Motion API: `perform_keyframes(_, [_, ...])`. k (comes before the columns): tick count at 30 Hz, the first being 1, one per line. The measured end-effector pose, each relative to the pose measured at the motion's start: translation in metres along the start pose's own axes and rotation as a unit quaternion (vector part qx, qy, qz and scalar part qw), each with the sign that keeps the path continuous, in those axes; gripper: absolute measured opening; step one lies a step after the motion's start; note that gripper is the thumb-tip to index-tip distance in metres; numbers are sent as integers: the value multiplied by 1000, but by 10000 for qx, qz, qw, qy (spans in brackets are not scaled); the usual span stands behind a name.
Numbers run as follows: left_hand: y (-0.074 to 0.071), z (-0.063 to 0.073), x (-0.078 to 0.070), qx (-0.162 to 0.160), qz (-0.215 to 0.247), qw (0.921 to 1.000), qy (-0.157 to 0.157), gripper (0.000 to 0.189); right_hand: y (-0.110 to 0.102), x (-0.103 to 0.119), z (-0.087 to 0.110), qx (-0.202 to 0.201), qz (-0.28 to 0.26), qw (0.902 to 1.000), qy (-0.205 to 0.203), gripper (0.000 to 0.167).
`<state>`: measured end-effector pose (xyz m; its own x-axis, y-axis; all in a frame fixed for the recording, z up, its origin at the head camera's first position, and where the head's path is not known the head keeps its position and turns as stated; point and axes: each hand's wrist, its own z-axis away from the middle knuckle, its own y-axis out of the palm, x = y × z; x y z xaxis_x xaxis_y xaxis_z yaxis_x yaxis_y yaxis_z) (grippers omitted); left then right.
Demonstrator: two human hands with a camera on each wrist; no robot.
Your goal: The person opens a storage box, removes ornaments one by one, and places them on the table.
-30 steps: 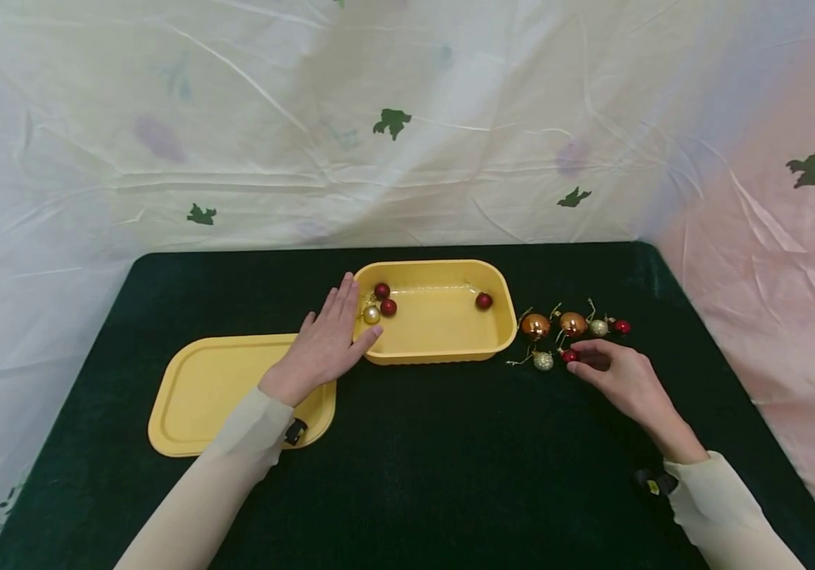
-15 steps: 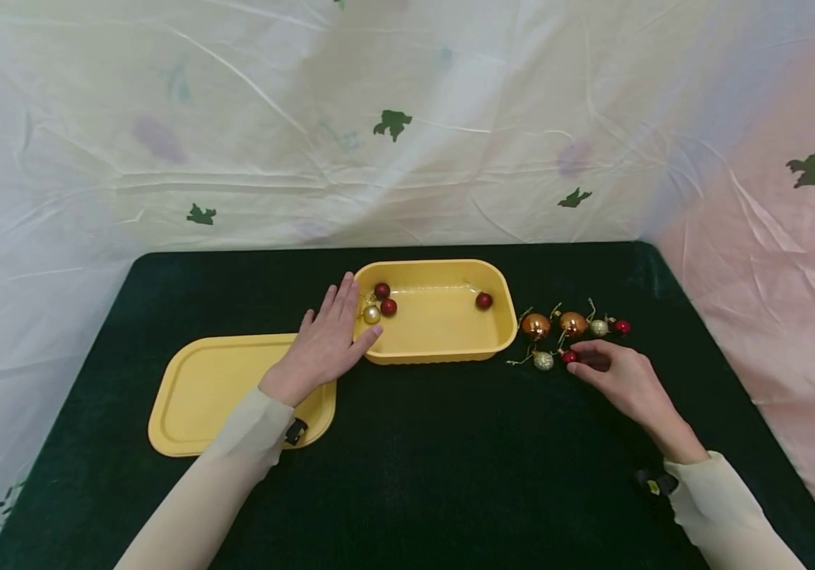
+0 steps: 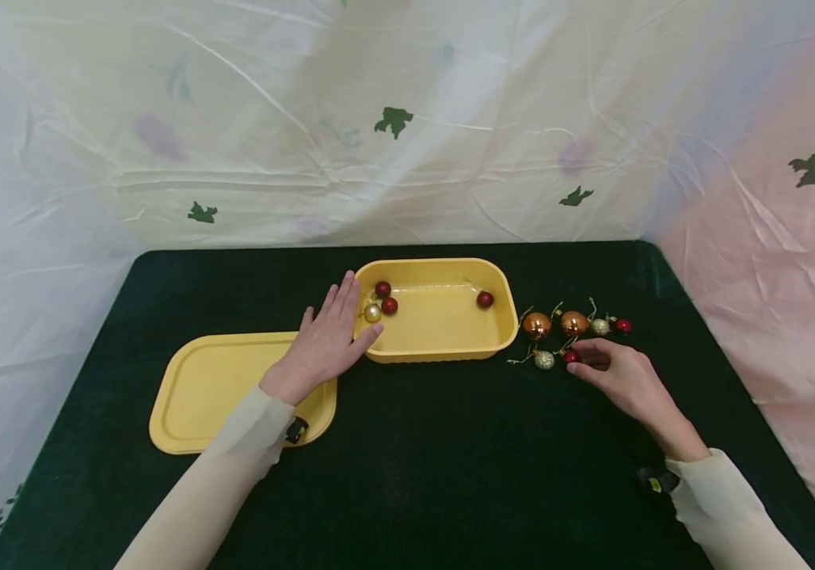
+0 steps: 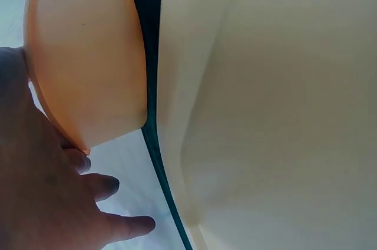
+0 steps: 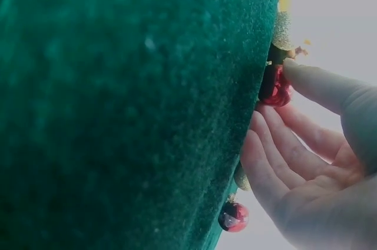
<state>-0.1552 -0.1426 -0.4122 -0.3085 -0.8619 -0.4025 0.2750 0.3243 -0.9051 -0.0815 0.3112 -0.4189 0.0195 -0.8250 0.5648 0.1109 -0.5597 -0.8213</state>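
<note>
My left hand (image 3: 329,336), fingers straight, rests against the left end of a yellow plastic box (image 3: 436,356). Inside the box lie several small baubles, among them a gold bauble (image 3: 373,313) at the left and a dark red bauble (image 3: 485,300) at the right. Right of the box, my right hand (image 3: 624,378) pinches a small shiny red bauble (image 3: 570,357) between thumb and fingers, on the cloth. The right wrist view shows that red bauble (image 5: 275,86) between the thumb and a finger. A glittery gold bauble (image 3: 544,360) lies just left of it.
Behind the right hand are two copper baubles (image 3: 537,325), another glittery bauble (image 3: 599,327) and a second red bauble (image 3: 623,325). A yellow lid (image 3: 222,388) lies flat under the left forearm. Dark green cloth (image 3: 450,475) covers the table; a hanging white sheet (image 3: 272,142) stands behind.
</note>
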Motion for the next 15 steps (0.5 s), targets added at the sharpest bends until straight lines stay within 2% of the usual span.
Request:
perform_keyframes(6, [1, -2, 3, -110, 61, 9999, 85, 91, -7, 2, 4, 4, 14, 10000, 96, 48])
perform_keyframes(15, [-4, -2, 7, -193, 171, 9995, 206, 77, -15, 15, 12, -653, -63, 9976, -206, 43])
